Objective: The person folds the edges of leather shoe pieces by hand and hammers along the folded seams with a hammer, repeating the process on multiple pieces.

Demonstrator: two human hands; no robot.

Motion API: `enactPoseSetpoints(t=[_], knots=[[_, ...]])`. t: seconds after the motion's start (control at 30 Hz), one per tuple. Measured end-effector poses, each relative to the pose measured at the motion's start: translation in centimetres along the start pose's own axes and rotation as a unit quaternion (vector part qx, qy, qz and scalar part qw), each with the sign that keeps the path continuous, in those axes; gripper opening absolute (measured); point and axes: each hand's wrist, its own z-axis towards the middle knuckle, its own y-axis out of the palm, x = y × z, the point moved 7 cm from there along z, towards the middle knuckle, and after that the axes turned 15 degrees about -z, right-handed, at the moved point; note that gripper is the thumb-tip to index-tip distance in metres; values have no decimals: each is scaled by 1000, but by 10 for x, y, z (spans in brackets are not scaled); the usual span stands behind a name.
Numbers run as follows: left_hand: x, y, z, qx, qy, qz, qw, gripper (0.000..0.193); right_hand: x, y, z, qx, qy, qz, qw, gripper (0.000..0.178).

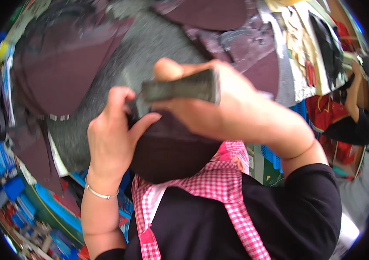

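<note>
My right hand (236, 97) is raised in front of me, closed round a hammer (180, 88). Its dark metal head points sideways, and the handle is hidden behind it. Below and to the left, my left hand (113, 130) pinches the edge of a dark brown leather piece (173, 151) between thumb and fingers. The leather piece hangs in front of my chest, over a pink checked apron (210, 184). Between the left fingers and the hammer head is something grey and shiny, too blurred to name.
More brown leather pieces (65, 65) lie on the grey work surface (150, 39) at left and back right. Red-handled pliers (310, 73) lie on cream material at right. Boxes and supplies (24, 208) crowd the lower left. Another person (351, 125) works at far right.
</note>
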Motion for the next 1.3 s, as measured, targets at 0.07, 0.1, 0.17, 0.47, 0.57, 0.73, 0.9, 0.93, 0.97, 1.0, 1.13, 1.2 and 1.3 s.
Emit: enactPoseSetpoints(t=[0.07, 0.1, 0.17, 0.47, 0.57, 0.73, 0.9, 0.93, 0.97, 1.0, 1.13, 1.2, 1.3], knots=[[5, -3, 9, -8, 22, -14, 1000, 57, -3, 18, -16, -94, 51, 43, 993, 27], [9, -6, 13, -39, 0, -36, 999, 54, 4, 17, -22, -84, 64, 34, 994, 27], [27, -19, 26, -59, -6, -51, 997, 45, 12, 14, -31, -67, 54, 63, 994, 29], [26, -169, 174, 132, 251, 253, 925, 35, 127, -60, -89, 126, 312, -23, 942, 19], [44, -75, 236, 40, 203, 4, 978, 31, 129, -64, -84, 116, 318, -48, 940, 20], [19, 17, 304, 102, 105, 59, 987, 41, 136, -23, -81, 99, 261, -164, 946, 35], [116, -14, 221, 76, 352, -21, 933, 24, 134, -26, -86, 86, 289, -128, 945, 36], [135, -28, 193, 75, 369, -40, 925, 21, 136, -26, -88, 85, 289, -126, 945, 37], [143, -41, 176, 37, 353, -118, 928, 21, 137, -26, -91, 84, 290, -125, 945, 37], [147, -51, 158, 0, 331, -193, 924, 22, 137, -29, -93, 83, 291, -123, 945, 37], [116, -61, 86, -122, 87, -458, 876, 24, 145, -35, -98, 105, 275, -102, 950, 37], [86, -33, 63, -161, -25, -378, 911, 19, 161, -28, -95, 69, 305, -70, 947, 33], [43, 19, 36, -146, 7, -289, 946, 11, 117, -43, -85, 161, 282, 43, 945, 24]])
